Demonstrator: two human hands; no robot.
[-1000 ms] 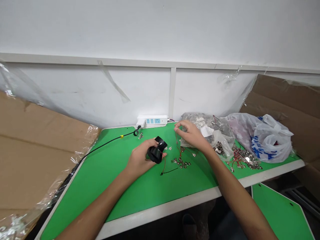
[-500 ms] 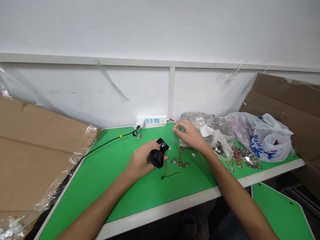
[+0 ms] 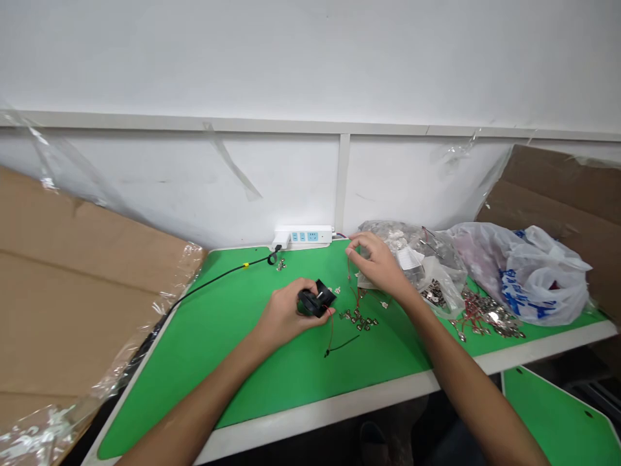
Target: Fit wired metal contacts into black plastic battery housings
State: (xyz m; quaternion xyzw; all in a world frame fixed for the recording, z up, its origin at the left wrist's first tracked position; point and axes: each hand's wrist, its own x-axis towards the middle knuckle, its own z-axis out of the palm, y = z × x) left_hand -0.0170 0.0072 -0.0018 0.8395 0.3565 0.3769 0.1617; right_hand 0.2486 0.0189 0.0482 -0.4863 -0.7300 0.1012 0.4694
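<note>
My left hand [image 3: 281,314] is closed around a black plastic housing [image 3: 309,303], just above the green tabletop. A thin red wire [image 3: 332,333] and a black wire hang from the housing down toward the table. Farther right, my right hand [image 3: 376,260] pinches a thin red wire with a small metal end [image 3: 348,268] that dangles below the fingertips. Between and below the hands lies a small cluster of metal contact pieces [image 3: 361,321], some with wires.
A white power strip [image 3: 310,234] sits against the wall, with a black cable [image 3: 218,276] running left. On the right are a clear bag of parts [image 3: 434,255], loose wired contacts [image 3: 490,316] and a white plastic bag [image 3: 557,278]. Cardboard [image 3: 72,285] stands at the left.
My left hand has turned the black housing, so another side faces me. My right hand keeps its pinch on the red wire. The whole view has shifted slightly.
</note>
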